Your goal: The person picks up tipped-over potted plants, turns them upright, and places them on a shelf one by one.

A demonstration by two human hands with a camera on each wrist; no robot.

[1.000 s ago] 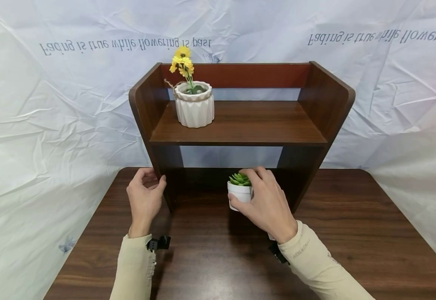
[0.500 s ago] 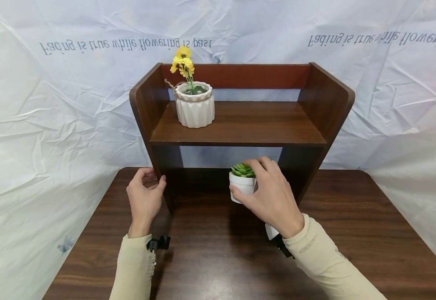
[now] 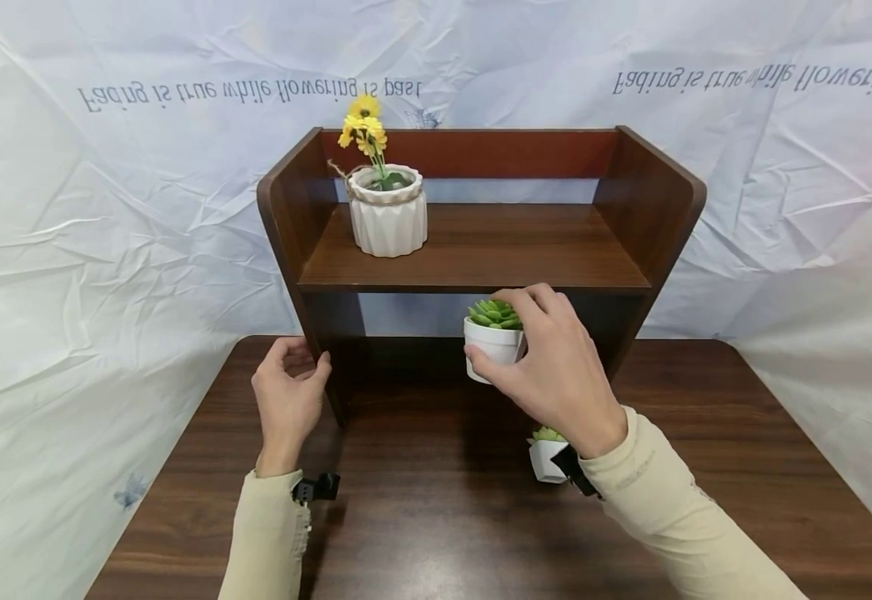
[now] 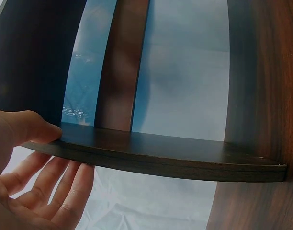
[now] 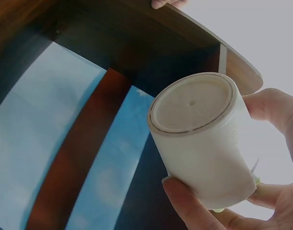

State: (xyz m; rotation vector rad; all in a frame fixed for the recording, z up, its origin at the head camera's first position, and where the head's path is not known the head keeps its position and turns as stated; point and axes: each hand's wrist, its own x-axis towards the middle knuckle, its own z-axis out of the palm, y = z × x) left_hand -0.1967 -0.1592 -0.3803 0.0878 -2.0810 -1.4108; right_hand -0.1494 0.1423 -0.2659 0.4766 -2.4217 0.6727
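Note:
My right hand (image 3: pixel 559 375) holds a small round white pot (image 3: pixel 492 350) with a green succulent (image 3: pixel 494 314) between thumb and fingers. The pot is off the table, in front of the lower opening of a dark brown wooden shelf (image 3: pixel 473 290). Its pale underside shows in the right wrist view, where fingers (image 5: pixel 189 206) press its wall. My left hand (image 3: pixel 290 400) grips the left side panel of the shelf. In the left wrist view the thumb lies on one face of that panel (image 4: pixel 175 163) and the fingers are at the other.
A fluted white pot (image 3: pixel 389 221) with yellow flowers (image 3: pixel 364 129) stands at the left of the upper board. Partly behind my right wrist, a small angular white pot (image 3: pixel 547 461) with a pale green plant sits on the brown table (image 3: pixel 421 517). A white printed cloth (image 3: pixel 106 208) hangs behind.
My right hand has lifted the succulent pot up and slightly right. The angular pot beneath the wrist has come further into sight. My left hand stays on the side panel.

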